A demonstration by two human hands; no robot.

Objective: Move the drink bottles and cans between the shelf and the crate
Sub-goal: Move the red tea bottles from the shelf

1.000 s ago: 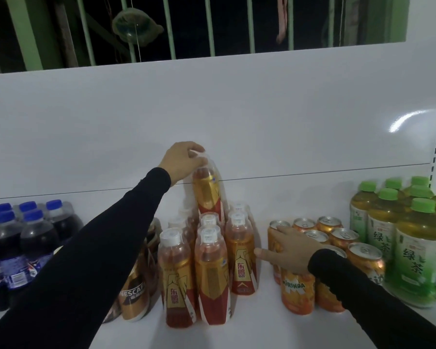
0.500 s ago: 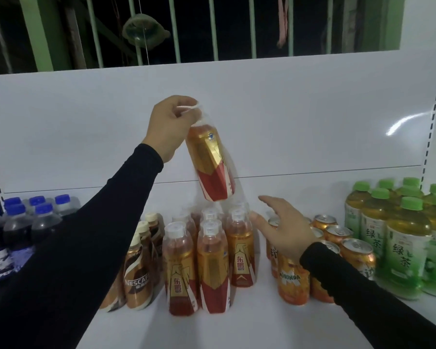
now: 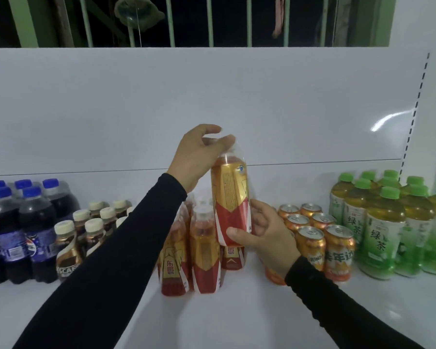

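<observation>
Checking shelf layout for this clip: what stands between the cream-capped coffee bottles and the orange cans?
In the head view, the gold-and-red bottles stand between the coffee bottles and orange cans; both hands hold one lifted above them.

- Left arm: black sleeve enters from the lower left of the frame and runs diagonally up toward centre; wrist bare past the cuff.
- Left hand (image 3: 198,157): positioned just above centre frame, fingers curled, pinching the top of the held bottle (image 3: 230,200) from its left side.
- Right arm: black sleeve enters from the lower right corner, angled up and leftward toward centre.
- Right hand (image 3: 264,231): right of centre, below the left hand; thumb across the front of the bottle's lower end, fingers wrapped behind it, gripping.
- Both hands contact the same bottle, one at each end.
</observation>
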